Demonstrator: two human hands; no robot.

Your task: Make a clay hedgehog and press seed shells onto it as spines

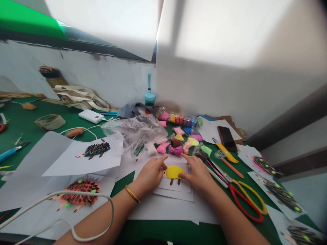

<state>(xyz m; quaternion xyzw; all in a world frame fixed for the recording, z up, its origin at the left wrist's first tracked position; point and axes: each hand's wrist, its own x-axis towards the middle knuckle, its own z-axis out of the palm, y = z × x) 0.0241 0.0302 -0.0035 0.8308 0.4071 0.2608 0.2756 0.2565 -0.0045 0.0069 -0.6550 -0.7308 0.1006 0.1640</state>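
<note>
Between my hands a yellow clay hedgehog shape [175,172] lies flat on white paper [163,191], with a pale face at its left end and two brown legs below. My left hand [152,173], a yellow bangle [132,194] at its wrist, rests at the shape's left side, fingers stretched out over the paper. On the other side, my right hand [196,171] has its thumb touching the yellow clay's right end, with its fingers spread and pointing forward. Neither hand grips anything. Small packets of coloured clay [176,150] lie just beyond my fingertips.
Red and yellow scissors [245,200], a yellow cutter [226,152] and a phone [227,138] lie to the right. Finished hedgehog pictures [281,194] line the right edge. At left are a seed-covered hedgehog [83,192], a white cable [76,192] and a power bank [91,116].
</note>
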